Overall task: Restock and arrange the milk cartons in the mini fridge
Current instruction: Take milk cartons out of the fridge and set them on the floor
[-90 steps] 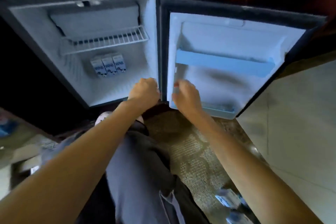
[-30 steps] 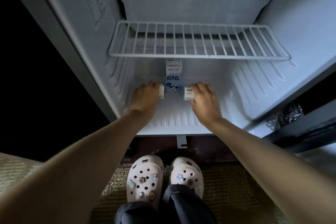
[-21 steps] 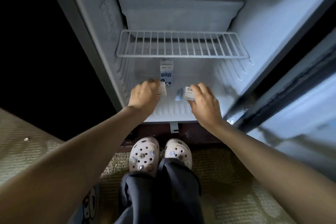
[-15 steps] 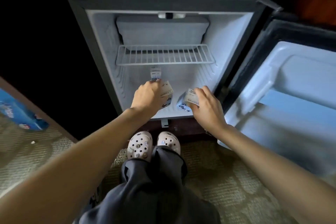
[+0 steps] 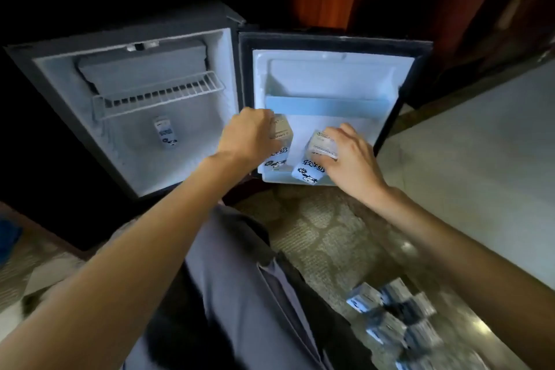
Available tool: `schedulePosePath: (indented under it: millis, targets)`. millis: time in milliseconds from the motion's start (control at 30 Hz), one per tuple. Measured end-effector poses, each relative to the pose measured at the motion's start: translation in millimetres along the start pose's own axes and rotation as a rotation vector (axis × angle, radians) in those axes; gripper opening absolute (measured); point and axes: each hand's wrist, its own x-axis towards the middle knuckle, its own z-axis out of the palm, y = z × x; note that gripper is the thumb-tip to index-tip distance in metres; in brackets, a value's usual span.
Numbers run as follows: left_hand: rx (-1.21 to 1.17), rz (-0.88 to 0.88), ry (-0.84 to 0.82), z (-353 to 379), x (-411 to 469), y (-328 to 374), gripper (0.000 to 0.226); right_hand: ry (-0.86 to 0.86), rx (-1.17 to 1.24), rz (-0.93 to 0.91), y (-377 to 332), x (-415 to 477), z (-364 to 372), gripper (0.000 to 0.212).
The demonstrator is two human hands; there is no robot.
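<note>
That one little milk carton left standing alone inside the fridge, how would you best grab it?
Grip the lone carton by its two flat side faces near the top, coming straight in from the open front, below the wire shelf. It stands upright with bare floor on both sides, so fingers should fit either side. The shelf overhead probably rules out a top-down reach. Both hands are busy with other cartons now.

1. The mini fridge [image 5: 75, 93] stands open, its door swung wide to the right.
2. One white-and-blue milk carton [image 5: 164, 131] stands upright inside the fridge, under its wire shelf.
3. Two more cartons, the left carton [image 5: 277, 156] and the right carton [image 5: 309, 173], tilt at the fridge door's bottom bin, each gripped from above.
4. A blurred cluster of cartons [image 5: 390, 318] lies on the floor, well apart from the fridge.
</note>
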Motion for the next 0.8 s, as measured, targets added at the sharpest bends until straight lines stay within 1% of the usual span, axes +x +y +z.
schedulePosePath:
  millis: [100, 200, 300, 367, 500, 600, 667, 800]
  targets:
    - [0.027, 0.089, -0.095, 24.6, -13.4, 39.5, 0.028, 0.004, -0.031, 0.112, 28.8, -43.6, -31.3, 0.029]
    - [0.029, 0.179, -0.195, 58.1, -29.0, 77.1, 0.035, -0.029, -0.056, 0.228, 61.8, -91.4, -52.5, 0.031]
    - [0.038, 0.269, -0.291, 95.6, -47.9, 112.2, 0.031, -0.048, -0.016, 0.392, 95.6, -141.3, -63.1, 0.034]
    - [0.050, 0.329, -0.362, 123.6, -64.1, 131.8, 0.031, -0.042, 0.004, 0.522, 116.9, -178.7, -62.1, 0.040]
    - [0.054, 0.438, -0.535, 180.2, -101.5, 161.5, 0.032, -0.058, -0.018, 0.735, 151.8, -257.3, -46.2, 0.038]
    - [0.097, 0.482, -0.653, 211.0, -127.5, 179.8, 0.032, -0.026, -0.029, 0.862, 174.6, -312.0, -27.2, 0.040]
    - [0.127, 0.518, -0.720, 225.8, -141.4, 189.4, 0.036, -0.083, -0.082, 0.919, 189.4, -345.3, -9.5, 0.047]
    - [0.200, 0.587, -0.792, 248.6, -158.8, 200.4, 0.044, -0.330, -0.105, 1.069, 212.5, -394.5, 28.9, 0.039]
